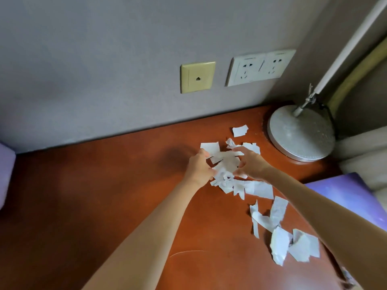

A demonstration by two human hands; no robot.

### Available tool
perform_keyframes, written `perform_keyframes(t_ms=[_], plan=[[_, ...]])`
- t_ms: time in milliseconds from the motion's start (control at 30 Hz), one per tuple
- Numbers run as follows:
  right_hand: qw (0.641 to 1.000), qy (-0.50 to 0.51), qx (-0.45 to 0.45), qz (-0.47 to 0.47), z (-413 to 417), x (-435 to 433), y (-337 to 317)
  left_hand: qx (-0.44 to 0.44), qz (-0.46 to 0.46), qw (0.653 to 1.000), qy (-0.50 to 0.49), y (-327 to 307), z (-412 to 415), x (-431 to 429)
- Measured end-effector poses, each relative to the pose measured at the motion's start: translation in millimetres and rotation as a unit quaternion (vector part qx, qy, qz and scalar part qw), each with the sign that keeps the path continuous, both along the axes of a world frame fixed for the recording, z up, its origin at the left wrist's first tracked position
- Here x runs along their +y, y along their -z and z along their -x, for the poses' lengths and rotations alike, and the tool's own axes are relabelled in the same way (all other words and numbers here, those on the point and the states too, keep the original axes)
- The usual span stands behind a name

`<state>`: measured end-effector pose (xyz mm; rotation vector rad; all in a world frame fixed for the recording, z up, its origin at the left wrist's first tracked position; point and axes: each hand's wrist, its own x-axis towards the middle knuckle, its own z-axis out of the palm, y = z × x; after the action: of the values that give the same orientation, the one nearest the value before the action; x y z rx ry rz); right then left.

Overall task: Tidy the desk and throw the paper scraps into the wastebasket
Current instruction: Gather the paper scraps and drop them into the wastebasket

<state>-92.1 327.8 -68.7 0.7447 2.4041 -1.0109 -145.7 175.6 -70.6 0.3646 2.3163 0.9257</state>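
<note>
Position: head-worn, above the reddish-brown wooden desk (100,197)
Facing: forward and down, toward the grey wall (100,59)
Nearness: close

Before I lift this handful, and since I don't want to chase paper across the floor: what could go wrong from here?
1. The pile of scraps is only cupped between left hand and right hand; a loose grip could shed small pieces on lifting.
2. The torn pieces near the right edge of the desk lie close to the right forearm, which might sweep them off.
3. The lone scrap beside the lamp base is easy to miss.
</note>
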Motion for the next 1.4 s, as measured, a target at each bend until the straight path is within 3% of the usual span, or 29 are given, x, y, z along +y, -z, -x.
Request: perform_keyframes(t_ms=[133,367,667,800,933,1100,1233,1400], plan=[[0.999,-0.008,0.015,-0.042,-1,5,14,0.002,0.036,0.999,0.015,11,-11,19],[0.997,-0.007,0.041,-0.058,-3,8,21,0.080,0.077,0.994,-0.003,17,-26,28],[0.996,0.058,0.068,0.019,-5,12,3,0.098,0.054,0.982,-0.150,10,-24,2],[0.985,0.134,0.095,0.060,-4,16,0,0.106,0.030,0.970,-0.215,3,-13,1],[0.982,0.159,0.070,0.081,-3,23,1,0.109,0.040,0.982,-0.152,2,3,11],[0.990,0.107,0.076,-0.045,4,26,7,0.145,0.088,0.983,-0.062,8,25,30],[0.991,0.083,0.065,-0.077,9,23,9,0.167,0.133,0.977,0.010,14,27,40],[0.993,0.075,0.046,-0.081,14,26,18,0.169,0.144,0.975,-0.007,15,26,42]])
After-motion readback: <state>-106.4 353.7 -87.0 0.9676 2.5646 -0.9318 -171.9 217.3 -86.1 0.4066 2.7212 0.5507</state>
